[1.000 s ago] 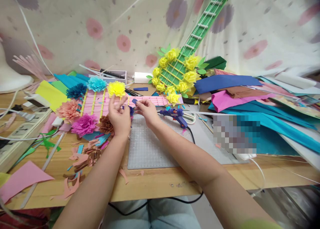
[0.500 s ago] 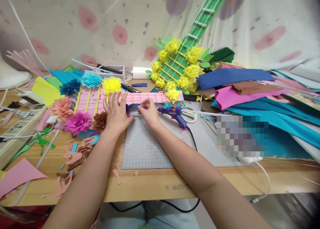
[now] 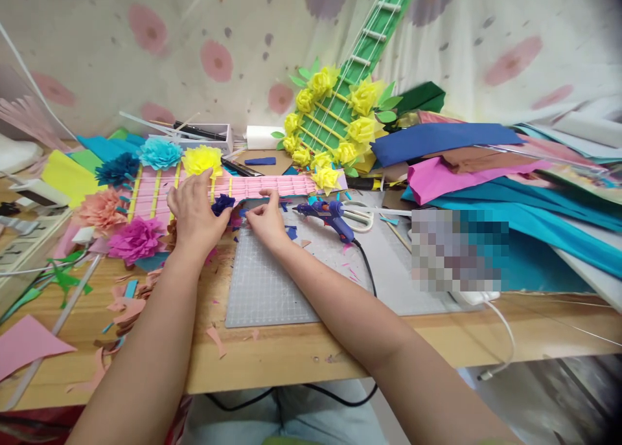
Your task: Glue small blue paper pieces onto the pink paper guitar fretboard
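A pink paper guitar [image 3: 240,187] lies on the table, its body edged with paper flowers. Across its body rests my left hand [image 3: 197,215], fingers spread, thumb beside a dark blue paper flower [image 3: 223,203]. My right hand [image 3: 266,223] is just below the guitar's neck, thumb and index finger pinched together; what they hold, if anything, is too small to make out. Dark blue paper scraps [image 3: 291,232] lie to its right. A purple hot glue gun [image 3: 328,215] is on the cutting mat [image 3: 276,296], its nozzle towards my right hand. My left hand partly hides a brown flower.
A green paper guitar [image 3: 335,118] with yellow flowers leans at the back. Stacked coloured paper [image 3: 447,144] fills the right side. Behind the glue gun are scissors [image 3: 362,218]. A power strip [image 3: 34,244] and paper scraps [image 3: 129,312] lie at left.
The view has shifted, so everything sits further left. My left hand has moved left along the guitar, uncovering more of the dark blue flower. My right hand stays pinched near the neck.
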`<state>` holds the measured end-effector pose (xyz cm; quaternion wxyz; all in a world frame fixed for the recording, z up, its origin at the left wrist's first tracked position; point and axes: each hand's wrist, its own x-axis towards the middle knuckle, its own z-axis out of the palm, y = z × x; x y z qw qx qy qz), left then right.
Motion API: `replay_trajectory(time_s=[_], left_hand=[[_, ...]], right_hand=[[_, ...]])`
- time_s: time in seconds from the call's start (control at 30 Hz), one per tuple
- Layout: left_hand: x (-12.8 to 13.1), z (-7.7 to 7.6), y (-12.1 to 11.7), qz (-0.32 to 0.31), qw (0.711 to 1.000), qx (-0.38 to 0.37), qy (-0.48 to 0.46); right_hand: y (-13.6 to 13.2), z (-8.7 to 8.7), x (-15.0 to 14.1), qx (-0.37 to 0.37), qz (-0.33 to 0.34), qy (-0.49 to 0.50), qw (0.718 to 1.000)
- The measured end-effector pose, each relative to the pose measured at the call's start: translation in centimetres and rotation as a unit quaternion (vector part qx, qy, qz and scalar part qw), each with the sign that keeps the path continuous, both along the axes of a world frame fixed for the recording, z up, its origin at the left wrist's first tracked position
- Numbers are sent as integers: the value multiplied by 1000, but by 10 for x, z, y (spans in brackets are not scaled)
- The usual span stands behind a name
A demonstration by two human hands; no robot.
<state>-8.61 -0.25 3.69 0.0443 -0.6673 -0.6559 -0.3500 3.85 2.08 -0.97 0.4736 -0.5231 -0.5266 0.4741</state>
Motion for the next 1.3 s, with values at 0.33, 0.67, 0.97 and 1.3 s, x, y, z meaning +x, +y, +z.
replay_trajectory(time_s=[0.33, 0.67, 0.97, 1.3], left_hand=[[-8, 0, 2, -8, 1000, -13, -4], [-8, 1, 1, -1, 1000, -24, 10], [-9, -1, 2, 3, 1000, -18, 5], [-11, -2, 4, 1, 1000, -4, -4]], right_hand=[[-4, 1, -11, 12, 8, -4, 1000], [2, -8, -20, 2, 12, 22, 1000], [-1, 0, -21, -18, 47, 127, 991], [2, -9, -21, 3, 56, 107, 993]])
